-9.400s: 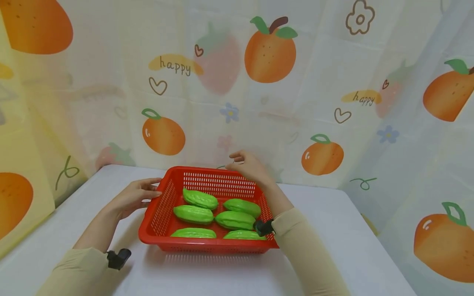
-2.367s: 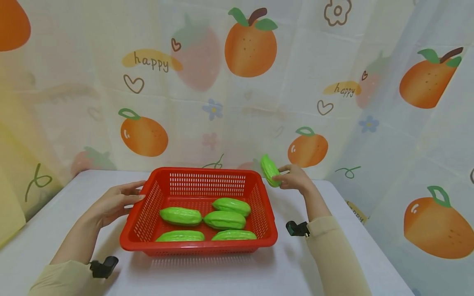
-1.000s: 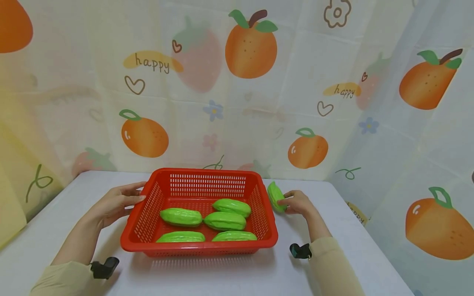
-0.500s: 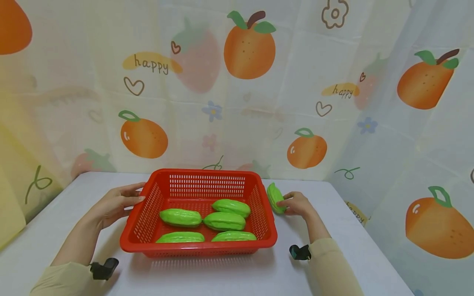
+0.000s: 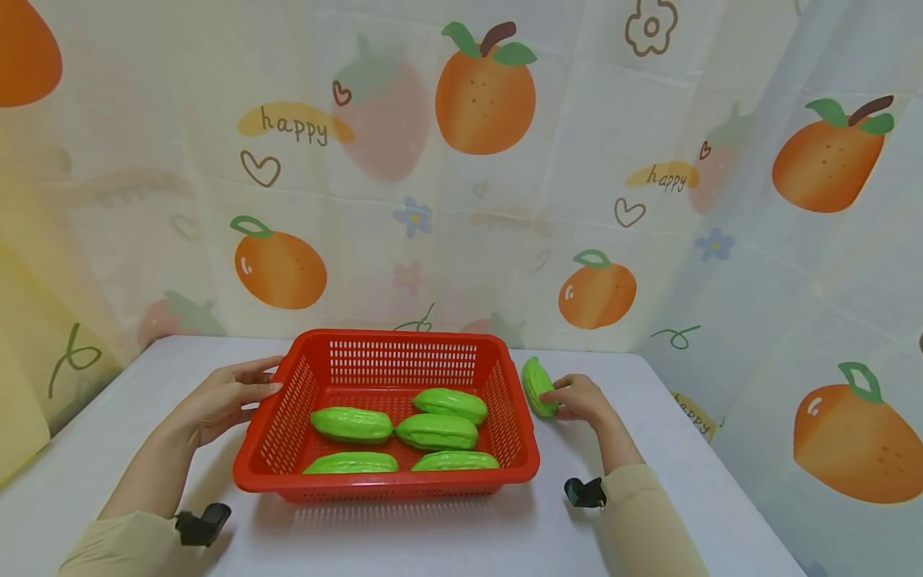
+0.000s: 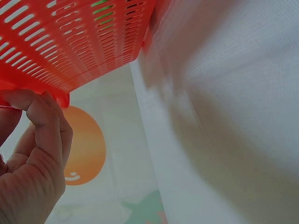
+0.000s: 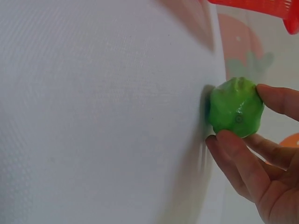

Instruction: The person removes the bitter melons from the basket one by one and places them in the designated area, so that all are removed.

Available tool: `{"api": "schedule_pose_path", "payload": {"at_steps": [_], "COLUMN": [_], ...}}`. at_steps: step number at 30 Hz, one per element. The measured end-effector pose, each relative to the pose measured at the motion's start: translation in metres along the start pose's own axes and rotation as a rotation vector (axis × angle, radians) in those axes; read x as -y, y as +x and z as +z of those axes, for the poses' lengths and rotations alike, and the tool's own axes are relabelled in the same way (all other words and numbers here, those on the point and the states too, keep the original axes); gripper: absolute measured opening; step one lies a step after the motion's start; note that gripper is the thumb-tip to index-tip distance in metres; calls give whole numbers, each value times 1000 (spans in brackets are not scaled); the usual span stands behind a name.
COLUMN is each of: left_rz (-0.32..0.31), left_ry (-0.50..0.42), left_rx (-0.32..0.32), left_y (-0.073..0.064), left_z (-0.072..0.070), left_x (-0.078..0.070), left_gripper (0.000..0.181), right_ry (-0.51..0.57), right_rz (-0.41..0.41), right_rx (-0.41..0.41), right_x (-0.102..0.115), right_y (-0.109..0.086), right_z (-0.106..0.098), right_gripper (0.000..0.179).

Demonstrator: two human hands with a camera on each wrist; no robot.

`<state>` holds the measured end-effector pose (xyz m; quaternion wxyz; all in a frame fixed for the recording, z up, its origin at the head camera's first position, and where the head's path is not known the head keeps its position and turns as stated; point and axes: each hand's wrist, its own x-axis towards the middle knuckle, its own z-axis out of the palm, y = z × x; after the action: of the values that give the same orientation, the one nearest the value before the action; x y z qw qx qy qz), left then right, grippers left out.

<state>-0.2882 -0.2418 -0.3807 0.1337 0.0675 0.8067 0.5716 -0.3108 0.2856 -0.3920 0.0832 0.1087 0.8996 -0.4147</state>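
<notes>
At the left side of the red plastic basket [image 5: 385, 482], my left hand [image 5: 223, 398] grips the rim, with fingers curled at the edge in the left wrist view. To the right of the basket, my right hand [image 5: 579, 401] holds a green bitter melon [image 5: 537, 386] between thumb and fingers. In the right wrist view this bitter melon [image 7: 237, 108] is seen end-on, down at the table surface. Several more bitter melons [image 5: 437, 431] lie inside the basket, two of them partly hidden behind its front rim.
The basket stands on a white-covered table [image 5: 404, 541]. Behind it hangs a pale curtain [image 5: 490, 224] printed with oranges and strawberries. Black wrist cameras [image 5: 204, 524] sit on both sleeves.
One bitter melon has left the basket's back left; my right hand carried it over the right side and lowered it to the table. In the last second, almost nothing moves.
</notes>
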Motion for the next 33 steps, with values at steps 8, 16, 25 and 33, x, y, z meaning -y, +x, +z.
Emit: {"api": "schedule_pose_path", "payload": {"at_steps": [8,16,25,33], "left_rz": [12,8,18,18], "left_ry": [-2,1,3,-3], "left_rx": [8,7,12,3], "left_y": [0,0,1,1], "left_z": [-1,0,0,0], "left_x": [1,0,1,1], "left_gripper": [72,74,71,70], "right_ry": [-16,-40,-91,-130], "right_rz": [-3,-5,4,-39], "right_rx": [-20,-13,-5,-34], "right_x": [-1,-3,1,12], "right_y": [0,-1,0,1], "right_z": [0,-2,-10,-20], "right_gripper": [55,56,60,59]}}
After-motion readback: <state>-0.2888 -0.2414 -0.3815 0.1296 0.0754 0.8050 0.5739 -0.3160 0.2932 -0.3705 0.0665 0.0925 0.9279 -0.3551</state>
